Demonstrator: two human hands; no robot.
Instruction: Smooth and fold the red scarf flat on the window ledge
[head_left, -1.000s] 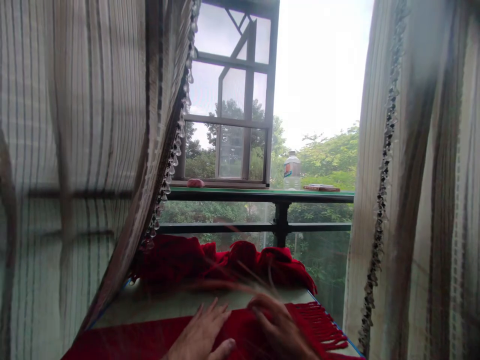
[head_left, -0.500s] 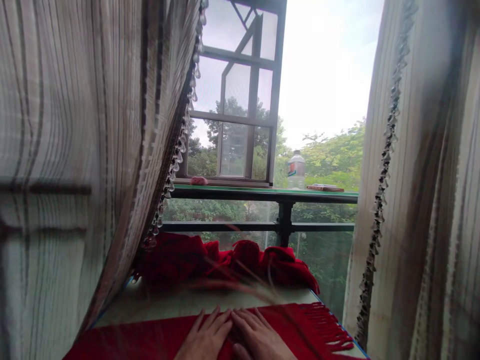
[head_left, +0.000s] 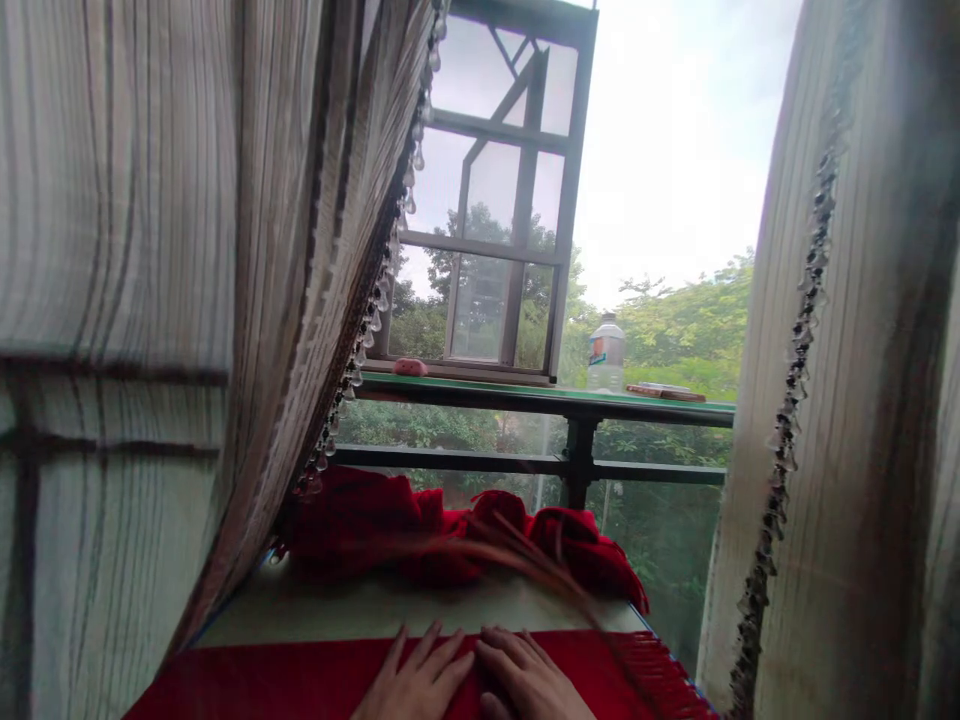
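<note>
Under the spread fingers of the left hand and the closer-set fingers of the right hand, a red scarf lies on the pale table. Neither of the 2 hands appears to grip anything; I can't tell whether the right thumb pinches cloth. The scarf's long axis runs sideways past the fingers, its fringe to their right. It looks like a smoothing step; next would call for light, flat-palmed strokes outward.
</note>
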